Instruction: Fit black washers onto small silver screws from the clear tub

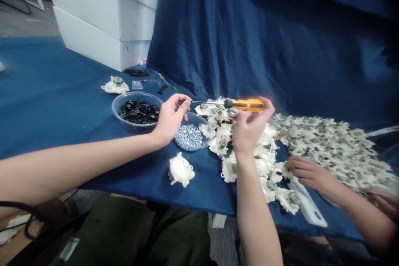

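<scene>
My right hand (249, 126) grips the orange-and-black handle of a screwdriver (246, 104), its shaft level and pointing left. At the shaft's tip, the thumb and fingers of my left hand (173, 116) are pinched together; whatever small thing is between them is too hidden to name. Beneath the left hand stands a clear bowl of small silver screws (190, 135). Left of it is a clear bowl of small black parts (139, 112). A single cream plastic housing (181, 169) lies on the blue cloth in front of me.
Several cream housings with grey gears (229, 168) spread under my right arm, and a larger pile (333, 145) lies farther right. A co-worker's hand (307, 172) touches a housing near a white handle-like piece (307, 203). White boxes (90, 12) are stacked at the back left.
</scene>
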`<action>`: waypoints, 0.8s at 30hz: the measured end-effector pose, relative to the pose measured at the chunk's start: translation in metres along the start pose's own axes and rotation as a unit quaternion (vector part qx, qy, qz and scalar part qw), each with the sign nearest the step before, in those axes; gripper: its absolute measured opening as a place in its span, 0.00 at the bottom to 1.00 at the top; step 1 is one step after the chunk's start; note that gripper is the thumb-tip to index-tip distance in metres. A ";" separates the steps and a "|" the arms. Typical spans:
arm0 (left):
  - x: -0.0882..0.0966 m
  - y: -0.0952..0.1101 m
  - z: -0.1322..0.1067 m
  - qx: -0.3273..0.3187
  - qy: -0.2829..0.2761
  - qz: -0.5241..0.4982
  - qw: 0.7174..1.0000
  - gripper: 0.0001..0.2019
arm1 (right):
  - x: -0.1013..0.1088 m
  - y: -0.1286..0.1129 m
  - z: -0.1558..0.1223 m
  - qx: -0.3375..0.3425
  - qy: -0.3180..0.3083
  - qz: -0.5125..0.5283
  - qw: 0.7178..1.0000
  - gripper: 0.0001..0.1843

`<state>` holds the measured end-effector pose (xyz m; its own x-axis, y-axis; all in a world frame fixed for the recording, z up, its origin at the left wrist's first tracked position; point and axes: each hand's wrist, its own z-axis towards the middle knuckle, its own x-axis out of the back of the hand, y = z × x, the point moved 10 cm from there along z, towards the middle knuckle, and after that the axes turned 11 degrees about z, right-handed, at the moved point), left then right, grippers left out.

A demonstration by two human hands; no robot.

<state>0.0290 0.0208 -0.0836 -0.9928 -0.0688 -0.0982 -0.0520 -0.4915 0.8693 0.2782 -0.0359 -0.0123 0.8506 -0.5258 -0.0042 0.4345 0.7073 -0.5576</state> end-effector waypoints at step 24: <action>0.002 -0.011 0.006 0.027 0.014 -0.055 0.998 0.11 | -0.005 -0.007 -0.002 0.005 -0.006 0.016 1.000 0.31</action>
<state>0.0272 0.0312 -0.0906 -0.9773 -0.0427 -0.2074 -0.1666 -0.4495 0.8776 0.2703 -0.0395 -0.0098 0.8677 -0.4970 -0.0116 0.4098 0.7282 -0.5493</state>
